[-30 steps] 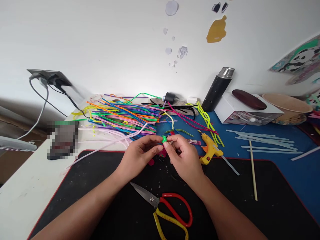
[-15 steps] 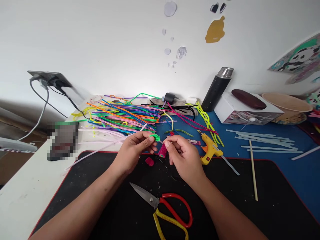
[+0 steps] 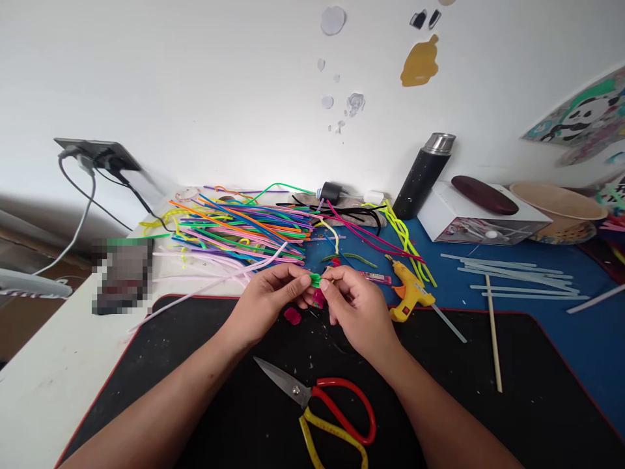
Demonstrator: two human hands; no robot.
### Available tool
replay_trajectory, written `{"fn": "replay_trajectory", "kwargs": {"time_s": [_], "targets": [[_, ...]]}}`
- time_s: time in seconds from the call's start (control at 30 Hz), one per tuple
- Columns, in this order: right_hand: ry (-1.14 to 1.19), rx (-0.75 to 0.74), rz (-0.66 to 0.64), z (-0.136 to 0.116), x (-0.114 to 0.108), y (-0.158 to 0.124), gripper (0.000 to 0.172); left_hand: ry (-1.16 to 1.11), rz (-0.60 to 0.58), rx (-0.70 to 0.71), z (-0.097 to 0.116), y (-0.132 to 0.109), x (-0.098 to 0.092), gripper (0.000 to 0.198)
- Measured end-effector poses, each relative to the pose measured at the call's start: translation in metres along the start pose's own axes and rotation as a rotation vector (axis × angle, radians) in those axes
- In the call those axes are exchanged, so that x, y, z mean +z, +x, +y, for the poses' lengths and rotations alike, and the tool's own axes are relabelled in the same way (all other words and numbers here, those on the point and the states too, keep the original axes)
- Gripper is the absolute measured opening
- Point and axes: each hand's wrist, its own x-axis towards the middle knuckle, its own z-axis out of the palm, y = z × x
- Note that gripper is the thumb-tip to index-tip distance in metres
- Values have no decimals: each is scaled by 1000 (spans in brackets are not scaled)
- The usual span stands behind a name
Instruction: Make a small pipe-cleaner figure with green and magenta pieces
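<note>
A small bright green piece (image 3: 315, 280), looking like folded pipe cleaner, is pinched between the fingertips of my left hand (image 3: 273, 296) and my right hand (image 3: 355, 296). Both hands are closed and meet above the back edge of the black mat. Partly hidden behind my fingers is a magenta bundle (image 3: 318, 299). Just below my left fingertips lies a small magenta piece (image 3: 292, 316). Scissors (image 3: 295, 391) with one red and one yellow handle rest on the mat nearer to me, blades pointing away to the left.
Many coloured pipe cleaners (image 3: 244, 225) lie piled at the back left. A yellow glue gun (image 3: 409, 293) sits right of my right hand, with several glue sticks (image 3: 517, 270) and a wooden stick (image 3: 494, 335) beyond. A black flask (image 3: 424, 176) stands by the wall.
My left hand has brought the green piece right and slightly down to my right fingertips. Both hands now pinch it; before, they were apart.
</note>
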Motion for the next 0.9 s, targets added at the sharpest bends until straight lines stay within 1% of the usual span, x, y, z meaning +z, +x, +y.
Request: {"fn": "replay_trajectory", "kwargs": {"time_s": [0.17,0.27,0.37,0.5,0.67,0.73,0.8,0.9], "targets": [[-24,11,-15,0,-2,1,17,152,-10,-8,6,0,-7,34],[-57,19,-32,1,-2,2,17,257,-43,-8,10,1,-7,37],[-70,31,-60,2,-3,3,17,332,-33,18,12,1,-7,38],[-82,27,-103,3,-5,3,17,431,-32,45,13,1,-11,35],[-173,27,-121,2,-5,3,15,494,-108,66,15,1,-21,28],[-211,21,-125,1,-5,3,14,523,-89,116,19,1,-23,25],[-240,9,-125,1,-3,2,13,611,-105,127,23,-1,-24,20],[-275,3,-133,-1,-1,1,13,643,-142,98,27,-3,-22,19]]}}
